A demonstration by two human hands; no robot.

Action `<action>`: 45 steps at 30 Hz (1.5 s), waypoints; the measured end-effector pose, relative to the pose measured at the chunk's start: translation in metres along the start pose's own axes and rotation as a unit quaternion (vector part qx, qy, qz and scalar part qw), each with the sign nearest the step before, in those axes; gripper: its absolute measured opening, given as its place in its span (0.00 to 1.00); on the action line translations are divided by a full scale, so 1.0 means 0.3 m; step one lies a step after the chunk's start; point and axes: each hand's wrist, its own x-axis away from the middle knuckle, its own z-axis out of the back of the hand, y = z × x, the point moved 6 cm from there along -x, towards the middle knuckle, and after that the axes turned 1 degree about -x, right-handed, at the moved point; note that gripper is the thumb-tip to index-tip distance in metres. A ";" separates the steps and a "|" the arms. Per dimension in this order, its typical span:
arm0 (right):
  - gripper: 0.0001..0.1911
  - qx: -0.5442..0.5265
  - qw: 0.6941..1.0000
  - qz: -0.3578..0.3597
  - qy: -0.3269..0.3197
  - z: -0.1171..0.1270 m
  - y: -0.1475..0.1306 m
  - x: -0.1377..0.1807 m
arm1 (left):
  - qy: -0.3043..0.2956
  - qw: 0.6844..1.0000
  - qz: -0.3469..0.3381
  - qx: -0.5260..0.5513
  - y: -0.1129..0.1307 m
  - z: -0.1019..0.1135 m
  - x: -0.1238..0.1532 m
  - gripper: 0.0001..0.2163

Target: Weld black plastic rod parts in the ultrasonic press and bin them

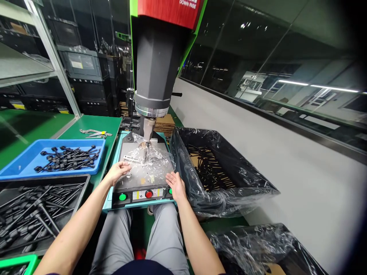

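Clear plastic film (162, 164) lies loose and crumpled over the press bed (137, 183), spread around the foot of the pale metal horn (148, 130) and reaching toward the right side of the bed. It looks thin, and should be very light and limp, with a slick surface that may slide on the smooth plate; it would probably crease or tear before resisting a pull. A gathered fold or loose edge would likely give a surer hold than the flat middle, taken between thumb and fingertips. The left hand (117, 172) is at the film's left side, thumb and forefinger drawn close together; whether any film is pinched there, I cannot tell. The right hand (176, 185) is beside the bed's right edge, fingers extended and apart from the thumb, with no object visible in its grasp. A small metal strip (132, 159) lies near the left fingertips. Along the front of the bed sit a red button (148, 194) and a green button (122, 197). Farther out, a blue tray (71, 140) of black rods stands to the left, and a bin lined with black plastic (243, 164) to the right.
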 end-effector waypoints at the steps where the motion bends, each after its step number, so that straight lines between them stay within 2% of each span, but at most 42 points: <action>1: 0.25 0.023 0.999 0.024 0.021 0.024 0.001 0.004 | 0.012 1.000 -0.008 -0.013 -0.004 0.015 0.002 0.29; 3: 0.24 0.087 0.991 0.077 0.071 0.089 0.003 0.020 | 0.062 0.997 -0.033 -0.043 -0.020 0.062 0.019 0.30; 5: 0.23 0.169 0.969 0.127 0.124 0.167 0.008 0.046 | 0.154 0.983 -0.073 -0.067 -0.057 0.125 0.063 0.28; 7: 0.22 0.265 0.934 0.171 0.169 0.240 0.014 0.080 | 0.259 0.956 -0.106 -0.093 -0.122 0.184 0.139 0.26; 9: 0.23 0.347 0.898 0.192 0.189 0.292 0.031 0.106 | 0.316 0.933 -0.113 -0.129 -0.209 0.211 0.223 0.26; 11: 0.27 0.391 0.885 0.186 0.171 0.318 0.063 0.113 | 0.297 0.933 -0.091 -0.181 -0.300 0.200 0.283 0.29; 13: 0.33 0.404 0.887 0.176 0.135 0.325 0.096 0.101 | 0.234 0.939 -0.070 -0.243 -0.372 0.167 0.315 0.32; 14: 0.34 0.411 0.886 0.177 0.121 0.326 0.107 0.091 | 0.209 0.937 -0.066 -0.271 -0.396 0.153 0.322 0.33; 16: 0.35 0.437 0.873 0.188 0.110 0.327 0.119 0.068 | 0.194 0.929 -0.070 -0.308 -0.419 0.140 0.325 0.32; 20: 0.35 0.486 0.841 0.210 0.114 0.338 0.129 0.031 | 0.207 0.921 -0.075 -0.320 -0.420 0.147 0.303 0.30; 25: 0.37 0.504 0.823 0.239 0.107 0.340 0.139 0.035 | 0.212 0.919 -0.064 -0.326 -0.426 0.157 0.293 0.29; 30: 0.37 0.484 0.846 0.210 0.077 0.354 0.157 0.045 | 0.188 0.931 -0.048 -0.308 -0.440 0.153 0.294 0.31; 33: 0.40 0.474 0.857 0.189 0.072 0.365 0.171 0.047 | 0.183 0.926 -0.051 -0.326 -0.439 0.139 0.305 0.33; 39: 0.40 0.449 0.867 0.195 0.093 0.364 0.183 0.053 | 0.183 0.921 -0.069 -0.337 -0.452 0.126 0.314 0.34; 45: 0.44 0.468 0.862 0.182 0.077 0.363 0.193 0.048 | 0.195 0.925 -0.077 -0.317 -0.468 0.144 0.305 0.36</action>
